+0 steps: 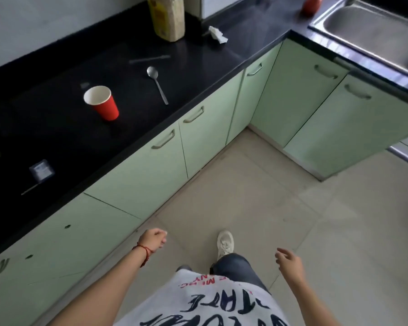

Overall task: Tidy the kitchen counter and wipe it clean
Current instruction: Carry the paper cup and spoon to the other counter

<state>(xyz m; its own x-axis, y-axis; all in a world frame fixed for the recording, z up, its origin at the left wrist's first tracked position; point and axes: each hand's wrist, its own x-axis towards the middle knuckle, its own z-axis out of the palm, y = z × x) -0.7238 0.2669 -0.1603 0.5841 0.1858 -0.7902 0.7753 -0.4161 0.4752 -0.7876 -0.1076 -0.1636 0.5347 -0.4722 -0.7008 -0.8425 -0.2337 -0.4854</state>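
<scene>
Both hands hang low over the pale tiled floor, well short of the counter and touching nothing on it. On the near left, the left hand is curled into a loose fist, and whether it holds anything I cannot tell; a thin red string circles its wrist. On the near right, the right hand is relaxed, fingers loosely spread and empty.

Far and left runs the kitchen counter, a glossy black stone slab with a straight front edge over smooth mint-green cabinet doors with curved metal handles. On it stands a red paper cup, tapered, white inside, upright. To its right lies a steel spoon, bowl pointing far, handle toward the edge. Beyond it lies a thin dark stick. Farther still stands a tall clear jar of pale grains with a yellow label, and just to its right lies a crumpled white tissue. Near the left edge sits a small square grey packet. At the far right, a brushed stainless sink is set into the counter, and a blurred red object stands to its left.
</scene>
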